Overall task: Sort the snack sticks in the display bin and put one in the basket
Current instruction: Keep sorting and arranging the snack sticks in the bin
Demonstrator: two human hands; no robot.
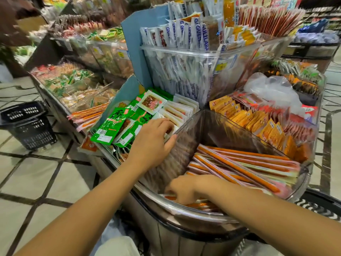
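Observation:
Long orange and pink snack sticks (pixel 245 164) lie stacked in the clear-walled display bin (pixel 217 126) in front of me. My left hand (pixel 153 143) rests on the bin's left wall, thumb hooked over the rim, fingers touching the white packets beside it. My right hand (pixel 186 189) reaches down into the near left corner of the bin, fingers curled among the stick ends; what it grips is hidden. A black plastic basket (pixel 27 124) stands on the tiled floor at the left, well away from both hands.
Green packets (pixel 112 124) and white packets (pixel 177 109) fill the neighbouring tray. Yellow packets (pixel 256 121) lie to the right, tall white sachets (pixel 184 52) stand behind. More stick snacks (pixel 88 113) sit on the left shelf. A dark rim (pixel 321 202) shows at lower right.

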